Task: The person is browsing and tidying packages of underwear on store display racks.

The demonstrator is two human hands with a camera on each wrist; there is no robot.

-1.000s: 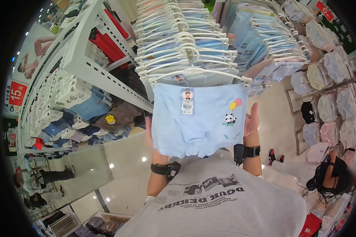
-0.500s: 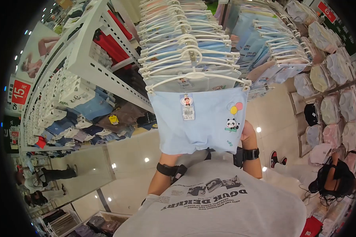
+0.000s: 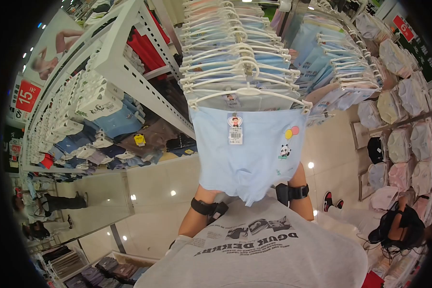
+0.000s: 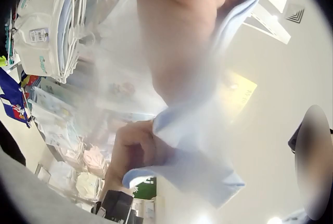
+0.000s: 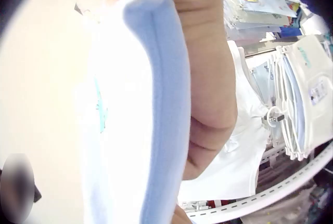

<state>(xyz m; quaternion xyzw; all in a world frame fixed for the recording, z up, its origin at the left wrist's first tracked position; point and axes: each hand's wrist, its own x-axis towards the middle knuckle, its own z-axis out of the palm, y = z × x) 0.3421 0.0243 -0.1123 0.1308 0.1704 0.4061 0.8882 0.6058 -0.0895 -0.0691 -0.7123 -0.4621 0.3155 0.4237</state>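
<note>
I have the left forearm (image 3: 192, 222) slanting inward and the right forearm (image 3: 301, 209) nearly upright, the 2 of them passing behind the light blue shorts (image 3: 249, 156). Those hang from a white hanger (image 3: 247, 91) at the near end of a packed row. My left hand (image 4: 182, 31) is up against the cloth, fingertips blurred or covered; I can't tell whether they pinch or spread. My right hand (image 5: 208, 78) has bent fingers beside a blue hem, and I can't tell if they grip it.
</note>
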